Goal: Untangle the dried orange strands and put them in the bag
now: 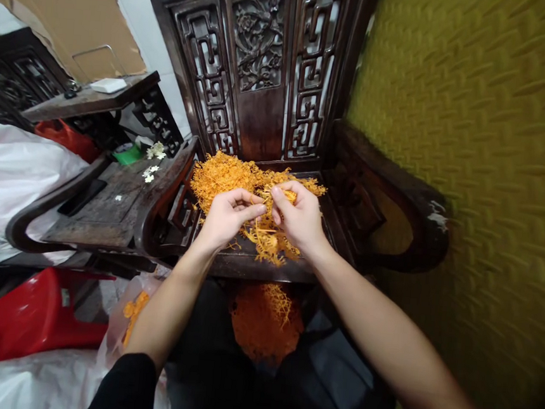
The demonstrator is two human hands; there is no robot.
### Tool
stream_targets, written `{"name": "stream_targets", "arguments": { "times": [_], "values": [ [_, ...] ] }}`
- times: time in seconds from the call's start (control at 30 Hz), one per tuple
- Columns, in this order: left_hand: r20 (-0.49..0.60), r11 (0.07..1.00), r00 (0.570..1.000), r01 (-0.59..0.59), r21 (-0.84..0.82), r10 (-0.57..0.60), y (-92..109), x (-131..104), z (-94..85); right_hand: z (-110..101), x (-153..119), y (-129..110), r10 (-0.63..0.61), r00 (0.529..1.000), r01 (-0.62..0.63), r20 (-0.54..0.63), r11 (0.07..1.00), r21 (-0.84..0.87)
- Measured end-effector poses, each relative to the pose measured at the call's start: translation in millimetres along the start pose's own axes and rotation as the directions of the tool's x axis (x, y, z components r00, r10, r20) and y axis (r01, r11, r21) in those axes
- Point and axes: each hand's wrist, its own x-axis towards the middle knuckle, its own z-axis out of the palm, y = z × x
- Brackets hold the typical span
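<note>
Dark carved chair (260, 124), orange strands (220, 174) over its seat (243, 267)

Chair stood against pale wall tiles (143, 15), with a ridged yellow-green surface (475, 120) close along its right side. Strands fine, branching, tangled. Heap was thickest toward the seat's back left corner and thinned along the back edge toward the back right corner. A looser clump (273, 246) lay in front of it, near the middle of the front edge, under the hands.

Left hand (228, 216): thumb and forefinger pinched on a thin piece of strand, the rest curled in. Right hand (300, 213): thumb and forefinger closed on a small bunch, remaining fingers folded and partly hidden. Fingertips of the two were close together above the seat; could not tell whether one strand ran between them.

Below the front edge, between dark trouser legs (203, 345), showed a rust-coloured round surface (260, 340), more strands across its upper part.

To the left was a second wooden seat (113, 219): green roll (128, 154) near its back edge, white petal-like bits (155, 151) by the back right corner, a flat black object (82, 197) toward the left edge. Lower left, a red plastic chair (28, 317); near the left forearm, a clear bag (114, 318) with orange pieces (134, 310) inside.
</note>
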Motion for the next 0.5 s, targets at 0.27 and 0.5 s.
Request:
{"name": "stream_targets", "arguments": {
  "times": [0.27,0.5],
  "values": [
    [-0.175,0.99,0.984,-0.052,-0.134,0.028,2.5,6.5,-17.3,-42.4,35.4,-7.6,0.316,0.914,-0.236,-0.254,0.924,0.301],
    [-0.249,0.94,0.968,-0.117,-0.321,0.036,-1.0,23.5,-19.1,-19.0,9.5,-12.7,0.252,0.966,-0.233,-0.063,0.948,0.217]
  ]
}}
